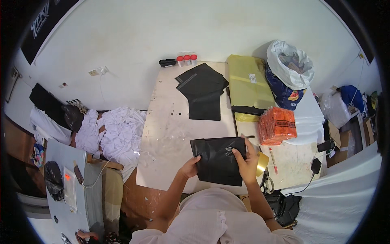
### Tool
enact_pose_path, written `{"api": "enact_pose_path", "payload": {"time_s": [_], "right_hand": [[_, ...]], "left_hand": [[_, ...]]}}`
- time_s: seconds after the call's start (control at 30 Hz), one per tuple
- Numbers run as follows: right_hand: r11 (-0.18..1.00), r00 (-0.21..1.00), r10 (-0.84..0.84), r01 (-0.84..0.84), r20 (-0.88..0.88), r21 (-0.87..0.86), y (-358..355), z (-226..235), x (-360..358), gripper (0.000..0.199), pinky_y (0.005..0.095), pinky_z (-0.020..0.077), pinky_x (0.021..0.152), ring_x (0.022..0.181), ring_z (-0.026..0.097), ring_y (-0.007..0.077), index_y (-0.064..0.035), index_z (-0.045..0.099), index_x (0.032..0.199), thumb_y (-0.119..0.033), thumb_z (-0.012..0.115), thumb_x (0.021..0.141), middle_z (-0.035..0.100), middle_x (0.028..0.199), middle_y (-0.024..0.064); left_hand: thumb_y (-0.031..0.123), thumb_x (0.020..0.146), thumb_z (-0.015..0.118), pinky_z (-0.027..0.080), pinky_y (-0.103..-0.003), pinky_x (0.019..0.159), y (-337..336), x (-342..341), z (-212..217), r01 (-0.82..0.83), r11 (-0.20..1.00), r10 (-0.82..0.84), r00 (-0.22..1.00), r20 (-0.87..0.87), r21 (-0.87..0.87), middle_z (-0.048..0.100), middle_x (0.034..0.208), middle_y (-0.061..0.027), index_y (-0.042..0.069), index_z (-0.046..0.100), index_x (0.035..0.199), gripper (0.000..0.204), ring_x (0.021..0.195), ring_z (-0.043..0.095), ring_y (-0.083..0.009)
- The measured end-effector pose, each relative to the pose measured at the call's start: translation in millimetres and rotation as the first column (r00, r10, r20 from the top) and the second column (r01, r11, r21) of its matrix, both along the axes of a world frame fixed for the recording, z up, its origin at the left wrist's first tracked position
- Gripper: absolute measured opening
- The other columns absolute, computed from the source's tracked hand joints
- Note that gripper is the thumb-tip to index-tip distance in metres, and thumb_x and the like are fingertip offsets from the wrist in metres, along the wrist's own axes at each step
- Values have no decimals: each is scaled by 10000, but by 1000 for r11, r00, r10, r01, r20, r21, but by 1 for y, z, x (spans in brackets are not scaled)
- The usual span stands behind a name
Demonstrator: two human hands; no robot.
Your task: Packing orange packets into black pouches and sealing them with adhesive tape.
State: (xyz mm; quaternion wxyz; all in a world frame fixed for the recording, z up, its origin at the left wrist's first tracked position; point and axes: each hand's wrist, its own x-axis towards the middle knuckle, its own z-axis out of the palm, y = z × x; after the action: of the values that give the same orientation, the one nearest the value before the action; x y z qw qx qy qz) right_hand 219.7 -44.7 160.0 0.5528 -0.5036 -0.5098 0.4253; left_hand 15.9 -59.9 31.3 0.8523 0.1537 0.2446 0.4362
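The bag (215,166) over the near edge of the bench (158,112) is showing black; toward the right edge, packets (278,129) are displaying orange with dark print.

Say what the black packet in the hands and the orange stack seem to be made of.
Black packet: probably thin plastic film, semi-gloss; soft highlights and creases suggest it.
Orange stack: shiny, likely plastic wrapping, from its bright glints; what lies inside, I cannot tell.

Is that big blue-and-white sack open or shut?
Open: the blue-and-white sack has its white mouth spread wide, and you can see down inside.
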Motion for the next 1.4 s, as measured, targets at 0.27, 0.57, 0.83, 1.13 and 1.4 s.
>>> {"api": "enact_pose_path", "payload": {"time_s": [0.27,0.57,0.83,1.13,1.4], "right_hand": [[994,997,77,-76,1,-77,-2,-1,13,711,134,318,506,531,356,20,-74,157,1404,-31,570,827,530,764,-21],[753,881,368,-470,-296,-461,-2,-41,27,324,225,439,692,734,543,73,6,567,1071,-122,645,784,606,815,-11],[761,886,289,-442,-363,-475,0,-70,20,210,202,451,644,689,560,71,-7,644,879,-196,668,789,624,799,9],[713,849,83,-417,-522,-563,-2,-96,24,271,243,503,610,695,606,113,4,604,940,-241,623,827,633,828,51],[708,864,297,-485,-405,-514,-2,-87,26,323,261,491,730,793,606,148,30,587,1003,-156,690,760,633,890,71]], "left_hand": [[456,848,506,326,-428,997,-3,-4,5,-74,997,71,988,-134,-16,465,1272,-115,56,392,1278,598,1176,437,-265],[375,890,481,386,-385,964,-12,-7,-2,-160,982,160,987,-6,-103,534,1181,-106,50,441,1224,468,1092,514,-243],[307,901,490,481,-346,835,-15,-9,-15,-188,982,175,939,-297,-16,600,1043,-84,37,518,1117,347,942,593,-203],[210,844,597,511,-326,768,-10,-16,-6,-71,977,26,975,-219,-201,625,947,-81,1,561,1017,274,847,619,-178],[167,818,623,504,-315,782,-7,-7,-11,-75,978,21,962,-272,-193,628,949,-90,-13,563,1022,279,842,623,-184]]}}
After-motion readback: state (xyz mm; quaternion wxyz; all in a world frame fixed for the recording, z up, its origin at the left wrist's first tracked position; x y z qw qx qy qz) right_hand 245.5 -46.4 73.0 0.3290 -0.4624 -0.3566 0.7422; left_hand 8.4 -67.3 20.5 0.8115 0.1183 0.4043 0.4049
